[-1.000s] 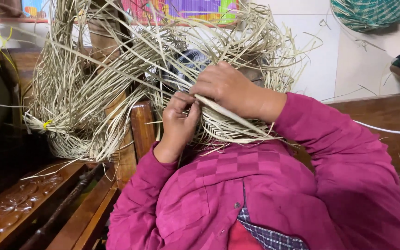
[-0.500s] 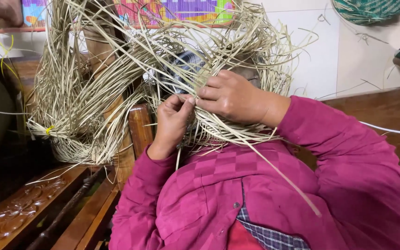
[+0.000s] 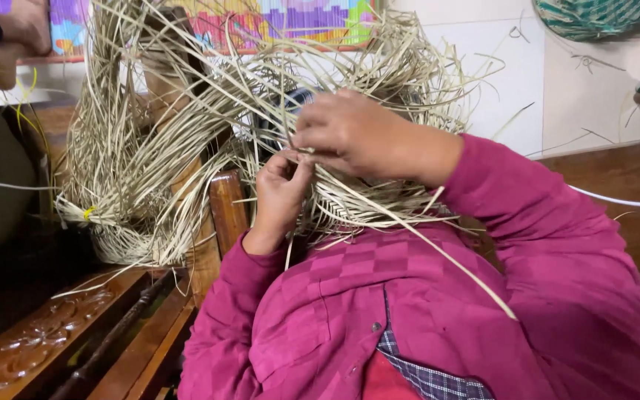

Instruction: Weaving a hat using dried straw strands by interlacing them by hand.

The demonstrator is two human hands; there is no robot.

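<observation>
hands on woven straw work, head view

the left hand (image 3: 281, 189) was found raised in front of the chest, fingers curled inward and pinched together on thin pale straw strands (image 3: 312, 159) at the near edge of the weave. the right hand (image 3: 353, 133) lay just above and beside it, knuckles up, fingers bent down and pressed closed on the same strands; the two hands were touching or very nearly so at the fingertips.

the half-woven straw piece (image 3: 379, 200) sat directly under the right wrist, against the upper chest, its flat plaited part running to the right of the hands. one long loose strand (image 3: 453, 259) trailed from it diagonally down across the magenta sleeve (image 3: 557, 244). a large tangle of loose straw (image 3: 157, 148) spread up and to the left of the hands, draped over a wooden bench arm (image 3: 227, 207). a small yellow tie (image 3: 87, 212) bound one bunch at the left edge of the tangle.

both arms were clad in a magenta checked jacket (image 3: 350, 311), with a blue plaid collar (image 3: 424, 374) showing at the bottom. a carved wooden bench seat (image 3: 31, 341) occupied the lower left. another person's hand (image 3: 9, 37) appeared at the top left corner, well apart from the work. a teal woven basket (image 3: 594, 16) stood at the top right against a white wall (image 3: 512, 89).
</observation>
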